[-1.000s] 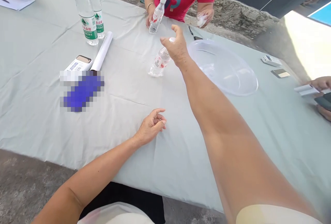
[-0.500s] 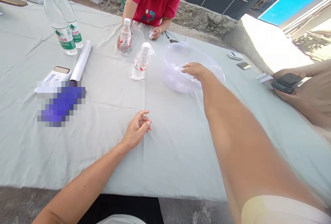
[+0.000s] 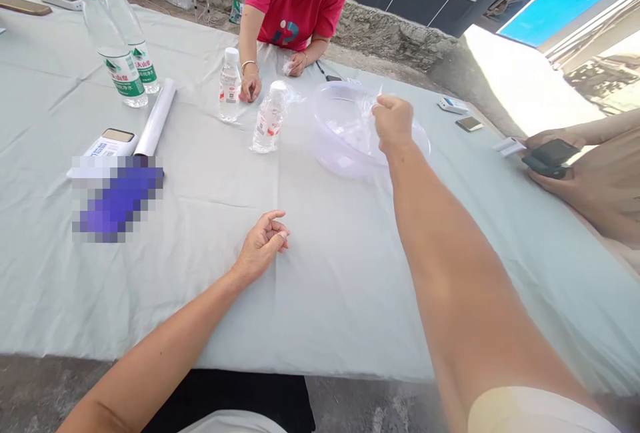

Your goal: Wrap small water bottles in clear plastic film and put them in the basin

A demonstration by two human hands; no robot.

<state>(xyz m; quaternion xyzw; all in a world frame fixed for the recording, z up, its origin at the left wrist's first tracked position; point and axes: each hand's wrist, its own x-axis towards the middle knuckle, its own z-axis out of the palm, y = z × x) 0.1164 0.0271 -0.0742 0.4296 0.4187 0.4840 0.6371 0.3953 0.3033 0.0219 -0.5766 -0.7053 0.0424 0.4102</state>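
Observation:
My right hand [image 3: 393, 123] is over the right side of a clear plastic basin [image 3: 333, 153], its fingers pinched on a crumpled piece of clear plastic film [image 3: 367, 116]. More clear film seems to lie in the basin. My left hand [image 3: 264, 241] rests on the tablecloth with loosely curled fingers apart and nothing in them. Beyond it stands a small water bottle wrapped in clear film [image 3: 269, 123]. Another small white-capped bottle [image 3: 229, 89] stands unwrapped just behind, beside a co-worker's hand [image 3: 251, 86].
Two green-capped bottles [image 3: 125, 79], a white roll [image 3: 156, 119] and a white packet with a phone [image 3: 111, 145] are at left. A co-worker in a pink shirt [image 3: 300, 6] leans across the table. At right, another person's hands hold a dark case [image 3: 550, 156].
My right hand has closed on clear film and lifted it from the basin. The co-worker has set the unwrapped bottle down further left and let go. My left hand is almost unmoved.

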